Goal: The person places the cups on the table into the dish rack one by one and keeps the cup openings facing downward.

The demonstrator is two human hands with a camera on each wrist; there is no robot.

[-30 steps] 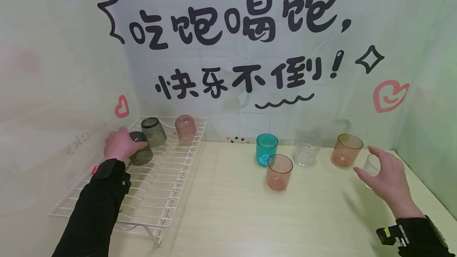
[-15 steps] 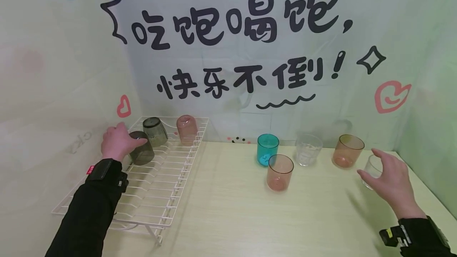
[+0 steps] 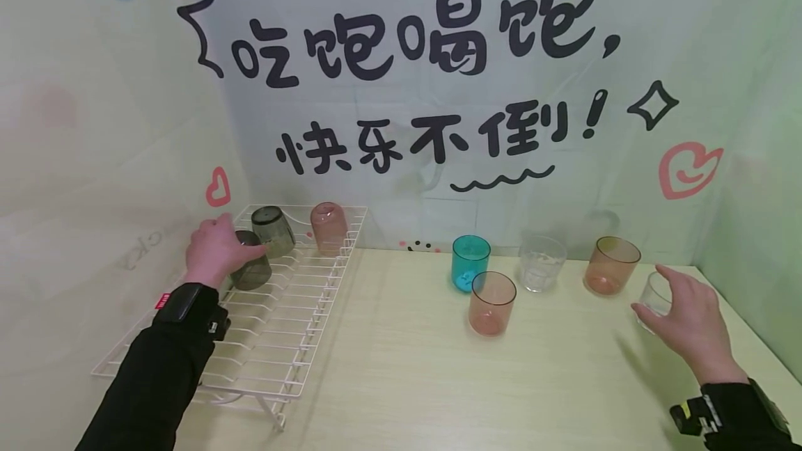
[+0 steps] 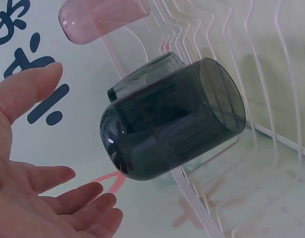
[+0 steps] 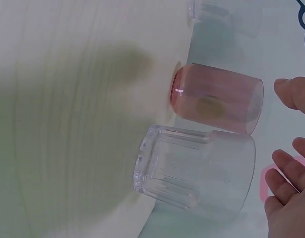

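Observation:
Upside down on a white wire rack (image 3: 276, 367) sits a dark grey cup (image 3: 253, 272). Close over its left side my left hand (image 3: 216, 249) reaches with thumb spread; the left wrist view shows the fingers apart from the grey cup (image 4: 167, 124). A second grey cup (image 3: 273, 234) and a pink cup (image 3: 328, 228) stand behind it, also inverted. On the table's right, my right hand (image 3: 692, 319) hovers by a clear glass (image 3: 654, 294), thumb and fingers spread. In the right wrist view this upright glass (image 5: 197, 173) shows a gap to the fingers.
Upright on the table (image 3: 401, 381) stand a teal cup (image 3: 470, 266), a pink cup (image 3: 491, 308), another clear glass (image 3: 541, 266) and an amber-pink cup (image 3: 610, 270). A printed cloth wall (image 3: 388, 179) closes the back; side walls flank both arms.
My left hand has shifted slightly, ending a little further right over the near grey cup. The right hand has drifted slightly right in the view. The cups stay in place.

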